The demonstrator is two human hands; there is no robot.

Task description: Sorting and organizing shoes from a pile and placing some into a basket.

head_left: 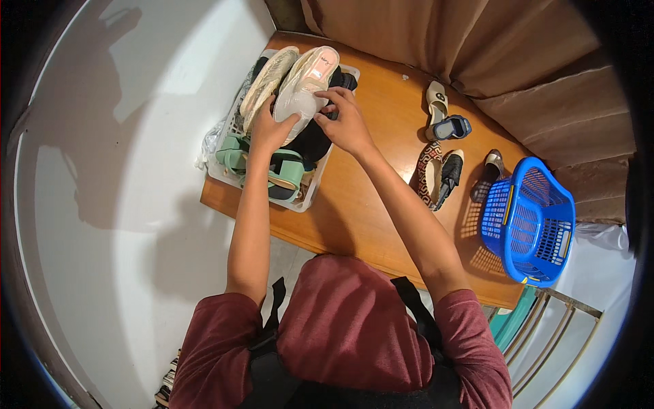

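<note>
The left hand [274,129] grips the side of a pale slipper [321,65], thumb on its translucent strap [298,103]; the right hand [347,123] has fingertips at the strap's other edge, though I cannot tell whether they pinch it. The slipper lies atop footwear in a white basket [317,187], beside a cream shoe [269,85]. Rightward on the wooden table [381,88] are a patterned shoe [428,174], other loose shoes and a blue basket [494,225].

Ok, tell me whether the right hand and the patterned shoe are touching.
Apart. The head view plainly shows wooden tabletop between the right hand and the patterned shoe.
</note>
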